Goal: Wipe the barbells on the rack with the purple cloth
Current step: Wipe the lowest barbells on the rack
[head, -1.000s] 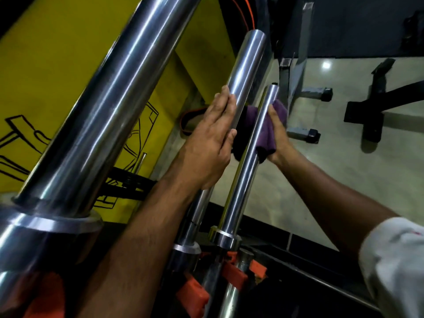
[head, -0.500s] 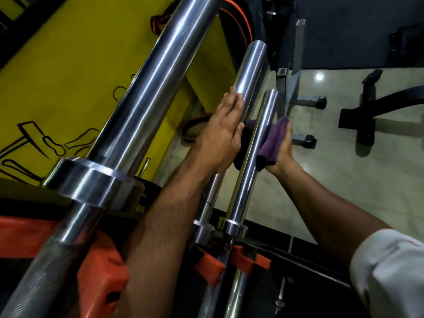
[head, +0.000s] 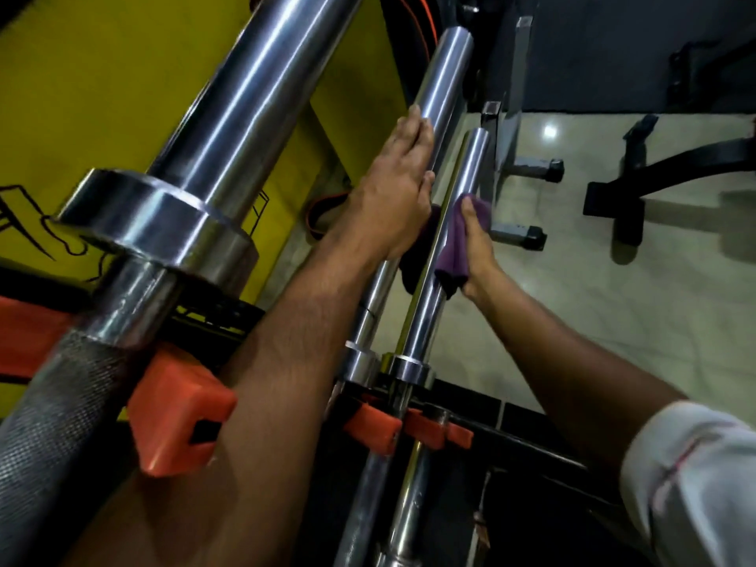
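Observation:
Three chrome barbells lie on a rack with orange holders (head: pixel 176 419). The big near barbell (head: pixel 229 128) fills the left of the view. My left hand (head: pixel 399 186) rests flat, fingers straight, against the sleeve of the middle barbell (head: pixel 444 79). My right hand (head: pixel 476 243) is shut on the purple cloth (head: pixel 454 255), which is wrapped around the sleeve of the thin right barbell (head: pixel 470 165), about midway along it. Part of the cloth hangs behind that sleeve.
A yellow wall with black drawings (head: pixel 82 96) stands on the left. Grey bench legs (head: pixel 532 169) and a black machine base (head: pixel 638 198) sit on the pale tiled floor (head: pixel 613 321) at right. A black and orange band (head: pixel 323 210) lies by the wall.
My right hand has slid the purple cloth down the thin barbell's sleeve, away from its tip. My left hand stays on the middle sleeve. The camera view has shifted.

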The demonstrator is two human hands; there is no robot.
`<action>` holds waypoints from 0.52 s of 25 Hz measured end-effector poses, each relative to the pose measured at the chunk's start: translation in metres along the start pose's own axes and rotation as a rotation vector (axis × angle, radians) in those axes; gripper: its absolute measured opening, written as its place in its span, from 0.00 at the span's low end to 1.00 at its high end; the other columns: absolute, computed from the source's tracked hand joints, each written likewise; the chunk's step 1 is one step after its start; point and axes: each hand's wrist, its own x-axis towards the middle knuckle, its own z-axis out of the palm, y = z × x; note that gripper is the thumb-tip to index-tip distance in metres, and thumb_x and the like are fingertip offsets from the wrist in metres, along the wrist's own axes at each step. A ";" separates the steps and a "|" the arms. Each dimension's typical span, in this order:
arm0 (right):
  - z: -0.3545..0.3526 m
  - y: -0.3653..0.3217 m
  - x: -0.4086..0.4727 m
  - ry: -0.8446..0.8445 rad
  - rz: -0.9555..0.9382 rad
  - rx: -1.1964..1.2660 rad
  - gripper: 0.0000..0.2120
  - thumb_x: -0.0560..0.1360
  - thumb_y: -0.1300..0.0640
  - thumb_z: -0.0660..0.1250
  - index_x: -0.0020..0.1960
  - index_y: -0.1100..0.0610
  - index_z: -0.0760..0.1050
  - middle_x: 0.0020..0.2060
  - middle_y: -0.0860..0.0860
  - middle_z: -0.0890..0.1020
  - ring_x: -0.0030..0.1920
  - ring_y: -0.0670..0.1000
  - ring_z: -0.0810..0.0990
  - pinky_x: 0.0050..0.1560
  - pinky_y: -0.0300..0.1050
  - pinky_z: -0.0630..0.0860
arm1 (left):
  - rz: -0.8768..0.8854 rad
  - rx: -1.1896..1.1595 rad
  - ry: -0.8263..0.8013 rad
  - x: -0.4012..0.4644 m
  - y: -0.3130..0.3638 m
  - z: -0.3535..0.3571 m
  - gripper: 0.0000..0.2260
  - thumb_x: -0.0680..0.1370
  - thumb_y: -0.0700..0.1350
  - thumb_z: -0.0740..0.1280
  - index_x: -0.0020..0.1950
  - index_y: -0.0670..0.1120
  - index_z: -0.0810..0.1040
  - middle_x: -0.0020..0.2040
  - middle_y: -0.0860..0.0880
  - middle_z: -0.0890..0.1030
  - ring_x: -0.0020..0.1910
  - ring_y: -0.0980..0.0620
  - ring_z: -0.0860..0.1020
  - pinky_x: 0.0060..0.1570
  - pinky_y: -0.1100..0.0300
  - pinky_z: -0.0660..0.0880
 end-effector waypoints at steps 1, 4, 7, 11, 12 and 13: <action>0.002 -0.010 0.018 0.004 -0.010 0.016 0.29 0.73 0.34 0.71 0.63 0.54 0.78 0.55 0.58 0.85 0.55 0.59 0.85 0.62 0.62 0.79 | -0.009 -0.016 0.000 0.001 -0.002 0.001 0.27 0.85 0.42 0.56 0.82 0.42 0.49 0.82 0.47 0.45 0.81 0.51 0.45 0.75 0.65 0.44; 0.000 0.012 0.010 0.023 -0.004 0.022 0.30 0.71 0.31 0.71 0.62 0.53 0.78 0.55 0.57 0.85 0.55 0.59 0.85 0.61 0.61 0.79 | -0.019 -0.035 0.006 0.002 -0.003 0.000 0.27 0.85 0.43 0.56 0.82 0.42 0.49 0.82 0.47 0.45 0.81 0.51 0.45 0.73 0.68 0.42; -0.013 0.041 -0.021 -0.053 0.022 -0.006 0.27 0.76 0.32 0.64 0.62 0.52 0.76 0.57 0.57 0.85 0.57 0.58 0.84 0.59 0.56 0.80 | -0.012 -0.034 0.005 0.001 -0.003 0.000 0.27 0.85 0.43 0.56 0.82 0.43 0.49 0.82 0.47 0.45 0.81 0.52 0.45 0.69 0.72 0.40; -0.001 0.008 0.002 -0.014 -0.025 0.012 0.23 0.77 0.34 0.64 0.59 0.51 0.76 0.56 0.56 0.84 0.57 0.58 0.84 0.61 0.58 0.79 | -0.020 -0.054 -0.004 0.001 -0.004 0.000 0.27 0.85 0.43 0.57 0.82 0.43 0.49 0.82 0.47 0.45 0.81 0.52 0.45 0.72 0.68 0.42; 0.002 0.002 0.011 -0.004 -0.042 0.038 0.24 0.75 0.34 0.67 0.60 0.51 0.77 0.56 0.56 0.85 0.57 0.58 0.84 0.62 0.60 0.79 | -0.016 -0.057 -0.002 0.001 -0.003 0.000 0.27 0.85 0.43 0.57 0.82 0.43 0.49 0.82 0.47 0.45 0.81 0.52 0.45 0.73 0.67 0.43; 0.001 0.004 0.015 0.021 -0.048 0.071 0.26 0.73 0.34 0.70 0.61 0.52 0.77 0.56 0.57 0.85 0.57 0.59 0.84 0.62 0.61 0.78 | -0.011 -0.066 -0.003 0.001 -0.004 0.000 0.27 0.85 0.42 0.57 0.82 0.43 0.50 0.82 0.47 0.46 0.81 0.51 0.46 0.74 0.66 0.43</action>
